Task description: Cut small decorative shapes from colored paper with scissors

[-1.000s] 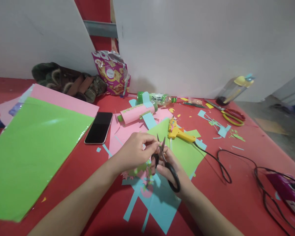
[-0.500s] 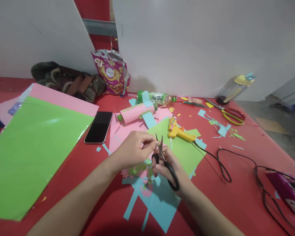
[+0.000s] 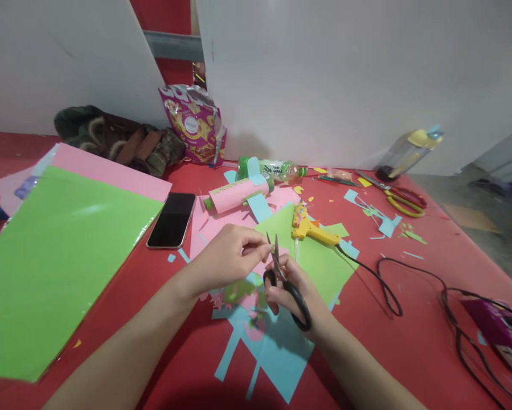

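Note:
My right hand [image 3: 292, 287] has its thumb and fingers in the black handles of a small pair of scissors [image 3: 278, 259]. The blades point up and away from me and stand slightly apart. Just left of them, my left hand [image 3: 238, 253] pinches a tiny piece of paper between thumb and fingertips, mostly hidden and hard to make out. Below both hands lie blue paper [image 3: 281, 359] and a heap of pink and green paper scraps [image 3: 245, 296]. Beyond them rests a yellow glue gun [image 3: 318, 232] on green paper [image 3: 324, 273].
A phone [image 3: 171, 221] and a sleeve of coloured sheets [image 3: 68, 267] lie left. At the back are a pink-wrapped roll [image 3: 238, 196], a green bottle [image 3: 277, 169] and a snack bag [image 3: 196, 125]. Larger scissors [image 3: 403, 202] and a black cord [image 3: 392, 299] lie right.
The scissors' blades have shifted slightly left and closed a little around the left fingertips. My left hand has barely moved, and the other things lie where they were.

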`<state>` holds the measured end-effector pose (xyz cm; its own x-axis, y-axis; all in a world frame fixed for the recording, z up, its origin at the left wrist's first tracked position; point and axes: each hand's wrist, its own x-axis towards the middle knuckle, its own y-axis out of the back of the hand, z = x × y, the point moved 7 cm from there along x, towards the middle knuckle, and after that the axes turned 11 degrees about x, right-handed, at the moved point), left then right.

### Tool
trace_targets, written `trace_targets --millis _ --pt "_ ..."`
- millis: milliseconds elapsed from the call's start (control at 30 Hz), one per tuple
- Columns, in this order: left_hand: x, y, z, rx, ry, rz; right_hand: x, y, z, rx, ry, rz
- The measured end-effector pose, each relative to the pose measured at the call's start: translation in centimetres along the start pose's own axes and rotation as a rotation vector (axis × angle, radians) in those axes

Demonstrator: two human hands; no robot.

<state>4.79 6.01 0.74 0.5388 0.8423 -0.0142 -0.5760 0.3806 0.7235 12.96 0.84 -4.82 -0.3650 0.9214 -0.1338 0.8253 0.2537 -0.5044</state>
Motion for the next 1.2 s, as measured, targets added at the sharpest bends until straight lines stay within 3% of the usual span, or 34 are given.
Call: trace_targets --millis 1200 --pt "-0.23 0.01 -0.13 0.049 -0.011 -0.073 -0.24 -0.36 0.21 -0.014 -0.077 -0.038"
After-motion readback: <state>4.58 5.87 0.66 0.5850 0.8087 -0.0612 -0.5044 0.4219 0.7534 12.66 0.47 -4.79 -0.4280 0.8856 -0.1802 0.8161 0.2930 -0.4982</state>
